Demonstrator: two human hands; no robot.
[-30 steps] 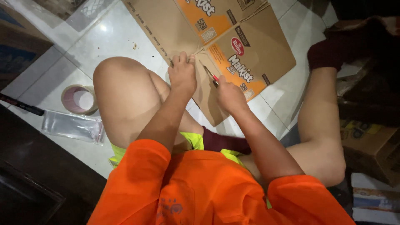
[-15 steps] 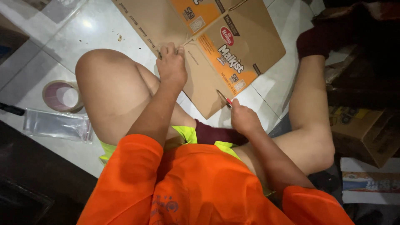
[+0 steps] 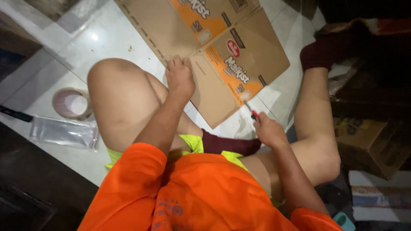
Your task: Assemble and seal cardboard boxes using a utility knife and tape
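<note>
Pressing down on the flattened cardboard box, the left hand lies fingers curled at its near edge on the white tiled floor. Right hand is closed round a red-handled cutter, blade just at the box's corner. A tape roll and clear plastic bag lie left of the knee.

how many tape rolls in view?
1. The tape roll lies flat on the white tiled floor, left of the person's raised knee, just above a clear plastic bag. Others could be hidden in the dark clutter at right.
</note>
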